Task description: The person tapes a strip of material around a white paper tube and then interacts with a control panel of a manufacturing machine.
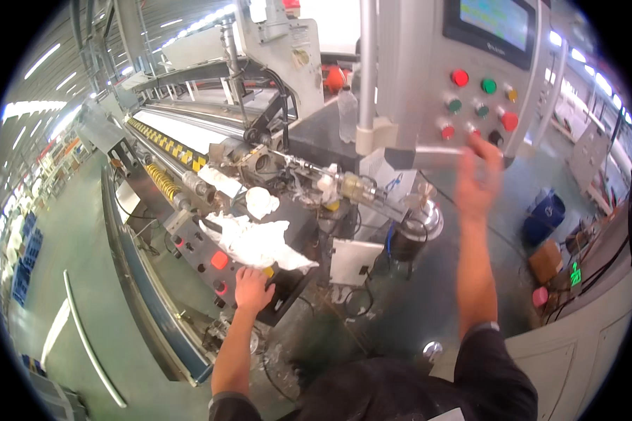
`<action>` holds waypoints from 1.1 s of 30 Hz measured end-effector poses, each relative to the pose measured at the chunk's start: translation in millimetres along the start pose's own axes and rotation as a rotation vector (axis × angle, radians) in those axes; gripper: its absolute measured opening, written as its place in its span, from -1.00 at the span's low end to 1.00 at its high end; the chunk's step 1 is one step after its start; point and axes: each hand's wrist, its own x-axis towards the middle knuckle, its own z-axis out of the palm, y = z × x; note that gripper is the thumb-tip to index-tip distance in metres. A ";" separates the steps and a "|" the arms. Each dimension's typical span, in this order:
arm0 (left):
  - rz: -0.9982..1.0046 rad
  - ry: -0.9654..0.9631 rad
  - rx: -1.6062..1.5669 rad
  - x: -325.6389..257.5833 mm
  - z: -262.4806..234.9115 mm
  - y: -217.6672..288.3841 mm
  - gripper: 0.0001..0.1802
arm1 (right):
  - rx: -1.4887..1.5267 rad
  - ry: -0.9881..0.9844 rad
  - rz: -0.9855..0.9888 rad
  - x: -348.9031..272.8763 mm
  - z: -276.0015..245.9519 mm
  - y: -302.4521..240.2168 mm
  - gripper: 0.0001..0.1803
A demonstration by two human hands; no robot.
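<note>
My left hand (253,289) lies on the edge of a dark, low control panel (202,269), its fingers apart, next to a yellow button (268,271). A large red button (219,260) is just to its upper left. Crumpled white cloth or paper (253,241) rests on the panel's top beyond these fingers. My right hand (479,184) is raised to the lower part of an upright grey control cabinet (421,84), fingers toward a small red button and a black knob (496,137). Its fingers are blurred, and whether they touch a button I cannot tell.
A long roller machine (182,130) with a yellow-and-black striped bar stretches to the far left. A screen (495,24) tops the cabinet, above several coloured buttons. A clear bottle (347,114) stands by the cabinet. At right are a blue bin (544,214) and a cardboard box (546,262).
</note>
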 end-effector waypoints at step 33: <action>0.054 -0.176 -0.090 0.7 -2.2 -32.0 -0.55 | -0.030 0.131 -0.047 38.2 -45.0 223.0 -0.63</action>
